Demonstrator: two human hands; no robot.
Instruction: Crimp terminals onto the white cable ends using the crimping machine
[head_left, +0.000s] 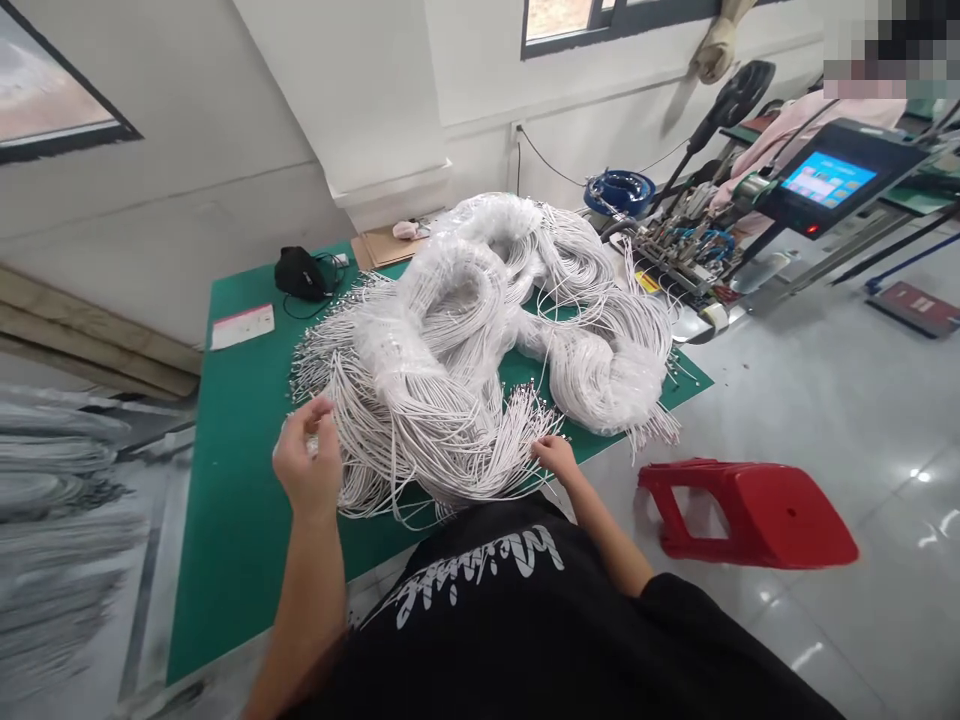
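Note:
A large heap of white cables (442,410) lies in looped bundles, partly wrapped in clear plastic film (397,360). My left hand (306,462) is raised at the heap's left side, fingers curled towards the thumb. Whatever may be between those fingers is too small to make out. At the near right of the heap, my right hand (556,457) pinches a white cable close to its small end connector. Many loose cable ends (529,405) fan out just beside that hand. A second plastic-wrapped coil (600,380) rests farther right.
Under the heap is a green-topped table (232,480) bearing a black pouch (300,273), a pink-and-white pad (243,327) and cardboard (382,248). A red stool (780,515) lies tipped on the floor at right. Behind it stands a machine with a screen (829,180); a person is beyond.

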